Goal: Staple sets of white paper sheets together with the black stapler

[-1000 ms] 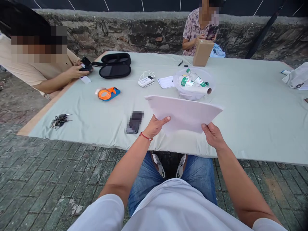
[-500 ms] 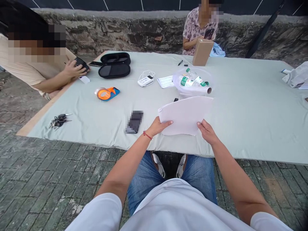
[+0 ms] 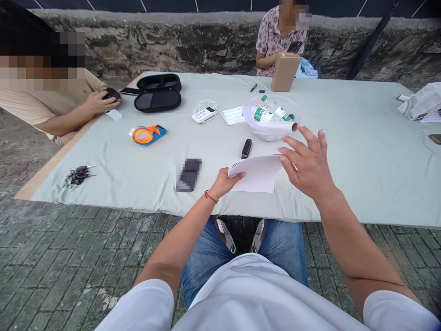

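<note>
My left hand (image 3: 227, 182) is closed on the left edge of a few white sheets of paper (image 3: 258, 177), thumb on top. At the paper's upper right corner, the thumb and index finger of my right hand (image 3: 306, 161) pinch the edge, while its other fingers spread upward. The sheets are held above the table near its front edge. Just beyond them lies a black stapler (image 3: 246, 148). A dark phone (image 3: 189, 175) rests left of my left hand.
Beyond the stapler stands a clear plastic basin (image 3: 251, 126) with bottles and a cardboard tube. An orange tape dispenser (image 3: 146, 134), keys (image 3: 78, 176), a white power bank (image 3: 204, 115), a black case (image 3: 157, 99) and a cardboard box (image 3: 285, 72) lie around. Two people sit left and opposite.
My right hand has risen from the paper's lower right side to its upper corner, fingers spreading. The sheets have tilted and now leave the stapler uncovered.
</note>
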